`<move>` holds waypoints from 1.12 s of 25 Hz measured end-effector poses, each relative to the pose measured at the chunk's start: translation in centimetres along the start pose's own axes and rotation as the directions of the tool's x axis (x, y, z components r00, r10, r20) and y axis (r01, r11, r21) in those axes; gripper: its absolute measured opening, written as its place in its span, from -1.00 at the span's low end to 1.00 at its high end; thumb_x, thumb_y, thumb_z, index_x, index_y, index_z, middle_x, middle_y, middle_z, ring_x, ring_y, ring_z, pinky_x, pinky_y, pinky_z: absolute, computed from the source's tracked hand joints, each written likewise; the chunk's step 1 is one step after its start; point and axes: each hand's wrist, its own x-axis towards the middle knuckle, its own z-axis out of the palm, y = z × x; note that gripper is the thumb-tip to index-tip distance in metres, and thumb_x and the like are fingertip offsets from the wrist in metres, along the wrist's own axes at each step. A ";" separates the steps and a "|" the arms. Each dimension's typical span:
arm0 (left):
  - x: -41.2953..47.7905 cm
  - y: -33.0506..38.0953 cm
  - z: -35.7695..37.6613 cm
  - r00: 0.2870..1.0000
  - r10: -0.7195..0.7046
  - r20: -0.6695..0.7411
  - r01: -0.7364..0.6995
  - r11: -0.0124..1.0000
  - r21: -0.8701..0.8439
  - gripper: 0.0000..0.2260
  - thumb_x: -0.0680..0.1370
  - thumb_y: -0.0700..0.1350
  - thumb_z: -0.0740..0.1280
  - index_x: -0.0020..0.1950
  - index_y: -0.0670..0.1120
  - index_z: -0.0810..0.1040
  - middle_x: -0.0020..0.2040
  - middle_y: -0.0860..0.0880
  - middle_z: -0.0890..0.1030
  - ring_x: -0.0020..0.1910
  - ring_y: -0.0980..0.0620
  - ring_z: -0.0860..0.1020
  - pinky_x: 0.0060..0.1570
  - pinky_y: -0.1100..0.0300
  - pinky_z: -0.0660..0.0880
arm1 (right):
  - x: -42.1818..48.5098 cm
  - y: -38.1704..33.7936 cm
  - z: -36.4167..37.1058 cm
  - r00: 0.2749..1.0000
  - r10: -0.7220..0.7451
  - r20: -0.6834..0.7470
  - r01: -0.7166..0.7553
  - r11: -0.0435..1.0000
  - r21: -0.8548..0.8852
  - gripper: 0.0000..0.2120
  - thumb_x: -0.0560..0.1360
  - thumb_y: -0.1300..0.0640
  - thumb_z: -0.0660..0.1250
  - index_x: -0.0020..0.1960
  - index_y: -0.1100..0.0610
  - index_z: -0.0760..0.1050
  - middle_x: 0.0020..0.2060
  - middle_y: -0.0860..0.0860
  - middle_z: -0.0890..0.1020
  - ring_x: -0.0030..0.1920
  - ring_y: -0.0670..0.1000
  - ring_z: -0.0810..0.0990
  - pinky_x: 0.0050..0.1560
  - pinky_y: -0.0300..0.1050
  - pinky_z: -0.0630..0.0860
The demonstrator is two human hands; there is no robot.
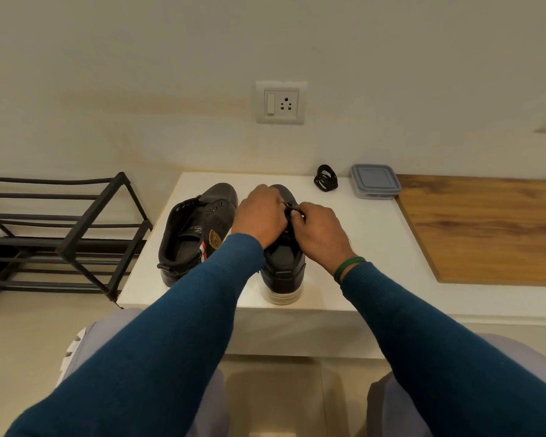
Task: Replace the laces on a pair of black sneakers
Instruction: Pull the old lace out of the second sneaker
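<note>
White wall fills the upper half of my feed, with a socket plate [280,102] at 12 o'clock. Below it runs a white ledge [369,234], and both black shoes stand on it, toes toward the wall. The badge sneaker [197,228] sits at 9 o'clock from the hands, tilted left, its eyelets bare and nothing touching it. Just beside it stands the second sneaker [282,269], heel at the ledge's near edge. Over its front I see the left hand [259,216], fingers curled down onto the upper and gripping it near the eyelets. The right hand [320,230] meets it from 3 o'clock, thumb and forefinger pinching a black lace [292,211] at an eyelet. At 1 o'clock from the hands a black lace bundle [326,178] lies near the wall, a grey lidded container [375,181] beside it. A wooden panel [486,228] lies at 3 o'clock, a black metal rack [60,234] at 9 o'clock.
</note>
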 end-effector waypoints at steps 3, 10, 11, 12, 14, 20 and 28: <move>1.0 -1.3 -0.9 0.887 -0.441 0.136 0.442 0.727 -0.525 -0.87 0.58 -0.23 0.23 -0.10 -0.20 0.55 -0.13 -0.13 0.60 -0.04 -0.21 0.62 -0.03 0.01 0.59 | 0.7 0.3 -0.4 0.994 0.102 0.030 -0.106 0.982 0.154 -0.74 0.61 0.11 0.14 -0.11 0.18 0.54 -0.23 0.06 0.57 -0.23 0.02 0.50 -0.31 -0.13 0.38; -0.5 0.2 -0.3 0.977 0.101 0.186 -0.130 0.980 0.153 -0.79 0.59 -0.03 0.30 0.18 -0.03 0.61 0.12 -0.02 0.60 0.05 -0.03 0.57 0.06 0.05 0.55 | 1.5 0.2 -0.9 0.974 0.128 0.188 -0.180 0.939 0.292 -0.68 0.60 0.16 0.15 -0.10 0.37 0.56 -0.34 0.14 0.51 -0.36 0.04 0.45 -0.44 -0.13 0.43; -0.5 0.2 -0.3 0.983 0.091 0.158 -0.119 0.976 0.182 -0.84 0.60 -0.05 0.31 0.12 -0.04 0.62 0.07 -0.02 0.61 0.01 -0.04 0.58 0.03 0.04 0.56 | 1.5 0.3 -1.0 0.968 0.139 0.209 -0.200 0.930 0.309 -0.68 0.60 0.17 0.15 -0.10 0.37 0.56 -0.35 0.12 0.51 -0.37 0.03 0.45 -0.48 -0.19 0.42; -0.4 0.2 -0.6 0.992 0.055 0.109 -0.068 0.990 0.121 -0.88 0.61 -0.09 0.31 0.05 -0.05 0.62 0.03 -0.03 0.62 -0.02 -0.04 0.58 0.01 0.04 0.57 | 1.5 0.3 -1.1 0.964 0.147 0.223 -0.216 0.919 0.330 -0.69 0.60 0.17 0.15 -0.11 0.35 0.56 -0.36 0.11 0.51 -0.38 0.02 0.45 -0.50 -0.22 0.42; 0.1 -0.1 -1.4 0.975 -0.216 -0.044 0.188 0.918 -0.348 -0.87 0.61 -0.19 0.24 -0.08 -0.05 0.55 -0.01 -0.02 0.61 0.00 -0.07 0.60 -0.11 0.15 0.55 | 1.5 0.4 -1.5 0.958 0.154 0.243 -0.237 0.903 0.360 -0.71 0.61 0.18 0.15 -0.14 0.29 0.56 -0.37 0.10 0.51 -0.40 0.02 0.46 -0.49 -0.23 0.43; 0.4 -1.5 -2.2 0.998 -0.062 -0.011 0.058 0.970 -0.236 -0.64 0.56 -0.12 0.27 0.36 -0.05 0.49 0.33 -0.05 0.48 0.33 -0.09 0.42 0.33 0.03 0.38 | 1.3 0.5 -1.5 0.959 0.139 0.248 -0.227 0.899 0.374 -0.71 0.63 0.18 0.14 -0.18 0.24 0.53 -0.38 0.09 0.49 -0.40 0.01 0.46 -0.47 -0.23 0.45; 0.2 -0.3 -1.8 0.928 -0.296 -0.225 0.187 0.895 -0.405 -0.87 0.57 -0.22 0.23 -0.08 -0.07 0.56 0.05 0.00 0.60 0.10 -0.05 0.57 0.06 0.10 0.49 | 1.2 0.4 -1.9 0.954 0.143 0.263 -0.235 0.901 0.364 -0.70 0.63 0.17 0.15 -0.16 0.23 0.56 -0.37 0.09 0.52 -0.40 0.01 0.48 -0.47 -0.25 0.46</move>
